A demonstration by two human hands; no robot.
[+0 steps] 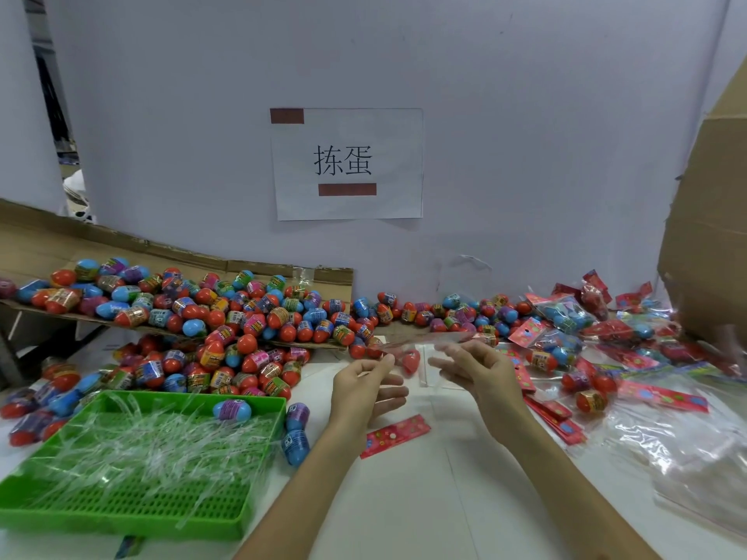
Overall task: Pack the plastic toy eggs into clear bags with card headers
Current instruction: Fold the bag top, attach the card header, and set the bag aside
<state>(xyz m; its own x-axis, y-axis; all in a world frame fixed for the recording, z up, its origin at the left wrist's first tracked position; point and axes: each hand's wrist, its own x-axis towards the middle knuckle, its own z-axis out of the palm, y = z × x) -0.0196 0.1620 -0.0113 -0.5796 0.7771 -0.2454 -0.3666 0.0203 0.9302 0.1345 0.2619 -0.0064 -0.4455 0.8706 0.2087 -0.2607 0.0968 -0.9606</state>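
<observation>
My left hand [366,392] and my right hand [475,371] are raised over the white table, each pinching one end of a clear bag [420,349] stretched between them. The bag is blurred and hard to make out. A red egg [410,361] shows through it, just beyond my fingers. A large heap of red, blue and purple toy eggs [226,317] covers the left and back of the table. One red card header [394,435] lies flat on the table below my hands.
A green slotted tray [258,470] at front left holds clear plastic strips and one blue egg [231,410]. Two blue eggs [296,434] lie beside it. Filled bags [566,317], loose headers [663,396] and empty clear bags [679,450] lie to the right. A cardboard box [707,220] stands at far right.
</observation>
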